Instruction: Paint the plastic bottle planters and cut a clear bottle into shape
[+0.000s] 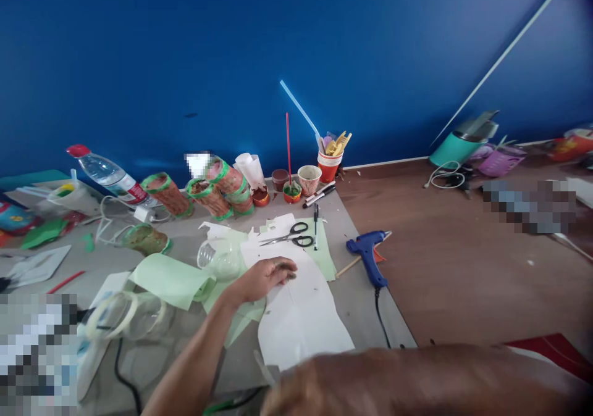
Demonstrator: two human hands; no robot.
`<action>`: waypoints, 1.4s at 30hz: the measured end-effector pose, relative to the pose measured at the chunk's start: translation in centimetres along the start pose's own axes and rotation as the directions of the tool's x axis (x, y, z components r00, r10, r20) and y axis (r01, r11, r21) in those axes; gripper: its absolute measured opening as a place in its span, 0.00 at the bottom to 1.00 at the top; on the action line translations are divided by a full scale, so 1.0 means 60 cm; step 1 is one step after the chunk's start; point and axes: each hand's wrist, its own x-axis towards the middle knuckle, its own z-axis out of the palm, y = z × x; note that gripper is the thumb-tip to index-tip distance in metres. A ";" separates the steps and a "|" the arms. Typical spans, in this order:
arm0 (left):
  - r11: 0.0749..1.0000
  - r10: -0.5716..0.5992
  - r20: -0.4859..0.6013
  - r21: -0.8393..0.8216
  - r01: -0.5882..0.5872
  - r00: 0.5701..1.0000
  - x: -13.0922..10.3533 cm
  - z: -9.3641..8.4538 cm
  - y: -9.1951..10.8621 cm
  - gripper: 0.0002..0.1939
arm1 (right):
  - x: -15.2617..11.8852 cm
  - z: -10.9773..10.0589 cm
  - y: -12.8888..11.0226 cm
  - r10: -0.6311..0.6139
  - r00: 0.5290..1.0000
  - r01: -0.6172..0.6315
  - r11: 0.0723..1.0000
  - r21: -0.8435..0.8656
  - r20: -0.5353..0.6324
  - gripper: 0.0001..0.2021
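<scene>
Fingers of the left hand [265, 278] are loosely bent, half open, resting on one white sheet [301, 317]; nothing shows in their grip. The right hand [311, 384], nearer the camera, is blurred; I cannot tell its fingers' state. Left to right beyond: one bottle [107, 176], one green roll [169, 280], one scissors [290, 236], one pen [315, 224], one glue gun [369, 254].

Single head-worn cam. View is taken from above the near side of the grey tabletop [354, 308], aimed forward and down. Upper frame is filled by the blue wall [231, 52]; brown tabletop [463, 280] is caught at right. Left hand [265, 278] is framed mid-view, farther off. Right hand [312, 388] is cut by the bottom edge, blurred, very near the lens.
</scene>
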 end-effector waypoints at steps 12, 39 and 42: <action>1.000 0.017 0.007 -0.008 -0.017 1.000 0.001 -0.002 -0.007 0.15 | 0.077 0.073 0.027 0.104 0.994 -0.076 0.837 -0.542 0.021 0.07; 0.662 0.082 -0.118 -0.736 -0.143 0.990 -0.004 0.001 0.030 0.27 | 0.051 -0.127 0.144 0.306 0.605 -0.165 0.951 0.261 -0.735 0.07; 0.675 0.012 -0.202 -0.721 -0.157 0.979 -0.005 0.003 0.035 0.23 | 0.046 -0.119 0.157 0.069 0.719 -0.158 0.985 -0.066 -0.691 0.07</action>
